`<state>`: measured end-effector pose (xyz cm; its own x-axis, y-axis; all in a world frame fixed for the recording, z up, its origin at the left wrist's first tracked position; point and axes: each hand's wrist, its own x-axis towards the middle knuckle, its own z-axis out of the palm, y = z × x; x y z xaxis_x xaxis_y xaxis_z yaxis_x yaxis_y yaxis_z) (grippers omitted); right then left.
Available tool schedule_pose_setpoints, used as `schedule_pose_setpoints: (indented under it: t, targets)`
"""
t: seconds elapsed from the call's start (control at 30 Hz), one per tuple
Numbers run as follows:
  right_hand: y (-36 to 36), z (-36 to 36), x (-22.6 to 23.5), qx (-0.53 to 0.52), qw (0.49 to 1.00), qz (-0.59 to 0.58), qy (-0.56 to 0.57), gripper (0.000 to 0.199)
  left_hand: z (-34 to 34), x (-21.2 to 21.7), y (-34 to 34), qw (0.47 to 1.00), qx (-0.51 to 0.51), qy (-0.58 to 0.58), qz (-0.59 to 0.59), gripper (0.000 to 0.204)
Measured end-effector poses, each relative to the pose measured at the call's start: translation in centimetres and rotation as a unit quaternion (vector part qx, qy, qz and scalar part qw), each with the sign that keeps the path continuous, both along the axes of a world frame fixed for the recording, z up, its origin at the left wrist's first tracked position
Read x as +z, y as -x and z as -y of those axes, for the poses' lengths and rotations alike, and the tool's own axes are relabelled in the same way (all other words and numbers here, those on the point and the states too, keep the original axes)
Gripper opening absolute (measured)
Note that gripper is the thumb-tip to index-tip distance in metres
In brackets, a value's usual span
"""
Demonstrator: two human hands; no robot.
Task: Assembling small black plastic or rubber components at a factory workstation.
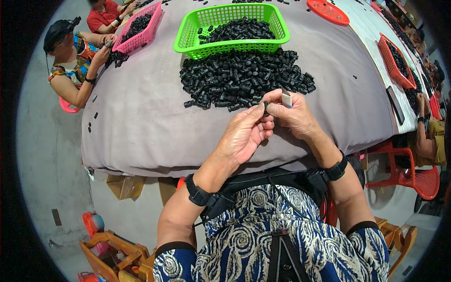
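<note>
My left hand (243,134) is closed, thumb and fingertips pinching a small black cylindrical part (266,109), mostly hidden by the fingers. Against it, my right hand (295,116) is closed too, thumb tip touching the part. A short flat metal blade (286,99) sticks up from between the right thumb and forefinger; the rest of it is out of sight in the hand. Just beyond both hands lies a wide heap of similar black parts (235,80) on the grey cloth (145,103). Behind the heap stands a green plastic basket (185,40) holding more of them.
A pink basket (152,21) stands far left, beside a co-worker (70,61). Far right are a red round tray (329,11), a red basket (389,56) and a dark flat object (395,105). A red chair (404,171) stands off the table's right edge.
</note>
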<state>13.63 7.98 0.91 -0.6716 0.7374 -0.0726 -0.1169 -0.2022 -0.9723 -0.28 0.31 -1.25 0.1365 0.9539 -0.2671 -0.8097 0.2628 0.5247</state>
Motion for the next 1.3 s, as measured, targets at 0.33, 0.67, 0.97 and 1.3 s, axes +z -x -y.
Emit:
schedule_pose_setpoints:
  t: [0.33,0.67,0.97,1.3]
  targets:
    - [-0.4,-0.7,-1.2,-0.002,1.000,0.006,-0.017,0.015,-0.1,-0.3,-0.1,0.999,-0.032,0.004,0.034,0.019]
    - [-0.5,-0.5,-0.4,-0.001,1.000,-0.002,0.018,0.018,-0.1,0.0,-0.1,0.997,-0.050,-0.003,0.057,0.021]
    - [-0.3,-0.4,-0.4,-0.005,0.999,-0.034,-0.003,0.016,-0.1,0.2,-0.1,0.996,-0.060,-0.007,0.073,0.017]
    - [-0.7,-0.7,-0.2,-0.010,1.000,0.018,-0.016,0.016,-0.3,0.0,0.3,0.989,-0.095,-0.024,0.110,0.015]
